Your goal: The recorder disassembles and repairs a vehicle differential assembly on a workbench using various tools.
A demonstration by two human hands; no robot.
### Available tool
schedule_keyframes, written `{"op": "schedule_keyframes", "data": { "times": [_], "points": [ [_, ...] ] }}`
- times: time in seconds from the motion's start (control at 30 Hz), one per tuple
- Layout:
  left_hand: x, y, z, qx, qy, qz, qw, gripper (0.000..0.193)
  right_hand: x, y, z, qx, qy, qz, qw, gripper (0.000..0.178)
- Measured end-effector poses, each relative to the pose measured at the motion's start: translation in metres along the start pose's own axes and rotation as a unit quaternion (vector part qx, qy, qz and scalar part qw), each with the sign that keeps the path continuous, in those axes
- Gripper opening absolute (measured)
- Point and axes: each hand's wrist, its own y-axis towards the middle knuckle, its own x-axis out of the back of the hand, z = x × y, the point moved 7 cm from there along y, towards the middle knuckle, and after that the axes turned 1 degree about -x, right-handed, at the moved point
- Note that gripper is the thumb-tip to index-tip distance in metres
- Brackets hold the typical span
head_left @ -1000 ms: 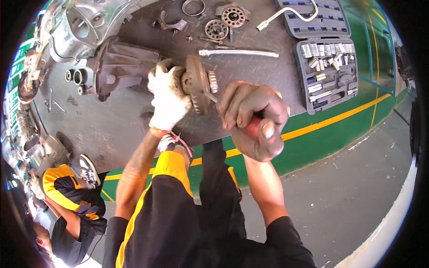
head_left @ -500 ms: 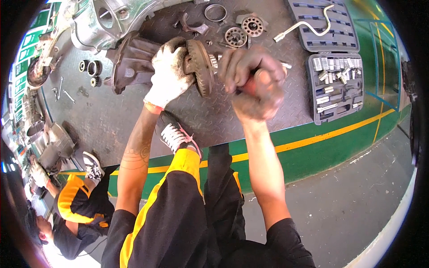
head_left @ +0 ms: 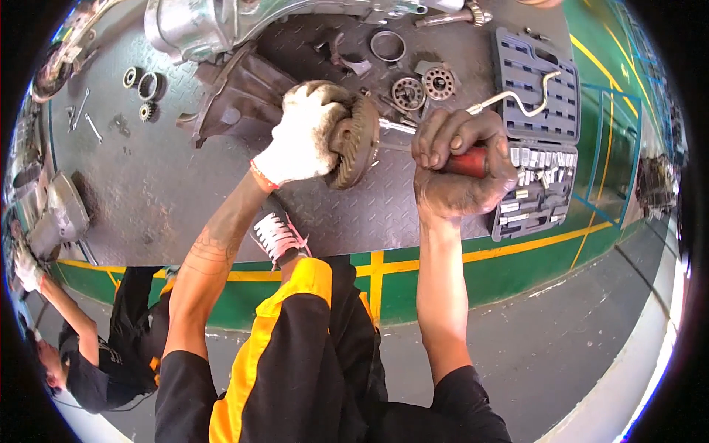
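Note:
My left hand [head_left: 304,139], in a white work glove, is closed around the hub of a toothed ring gear [head_left: 362,140], holding it tilted on edge above the metal bench [head_left: 185,214]. Bare and dark with grease, my right hand [head_left: 461,173] grips the red handle of a hand driver [head_left: 470,162]. Its bright metal shaft points left and reaches the gear's face; whether the tip is seated on anything is hidden. Just behind my glove lies a dark ribbed housing [head_left: 236,100].
A grey socket case [head_left: 535,122] lies open at right, a bent speed brace [head_left: 517,100] across its lid. Bearings [head_left: 150,86], wrenches [head_left: 93,128], a metal ring [head_left: 388,46] and drilled discs [head_left: 439,83] are on the bench. My shoe [head_left: 278,235] rests at its front edge; another person [head_left: 96,354] works at left.
My view has shifted, so the bench sits differently in the picture. My right hand has drawn away from the gear, showing more of the driver's shaft and red handle.

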Motion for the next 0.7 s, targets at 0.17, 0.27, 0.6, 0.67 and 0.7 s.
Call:
{"op": "schedule_keyframes", "data": {
  "times": [0.17, 0.27, 0.6, 0.67, 0.7],
  "points": [
    [0.002, 0.006, -0.009, 0.002, 0.005, 0.003, 1.0, 0.046, -0.005, 0.003, 0.005, -0.004, -0.055, -0.021, 0.998, 0.041],
    [0.001, 0.001, 0.004, 0.046, -0.012, -0.043, 0.998, 0.044, -0.002, 0.009, 0.0, -0.034, 0.018, -0.035, 0.999, 0.044],
    [-0.004, 0.025, -0.004, -0.025, 0.006, 0.022, 0.999, 0.048, 0.007, 0.013, 0.002, -0.004, 0.007, -0.045, 0.999, 0.048],
    [-0.006, 0.026, -0.002, -0.015, 0.022, 0.041, 0.999, 0.052, 0.01, 0.01, 0.003, 0.007, -0.018, -0.056, 0.998, 0.045],
    [-0.004, 0.026, -0.005, -0.018, 0.022, 0.044, 0.999, 0.052, 0.013, 0.009, 0.005, 0.01, -0.018, -0.061, 0.998, 0.045]
  ]
}}
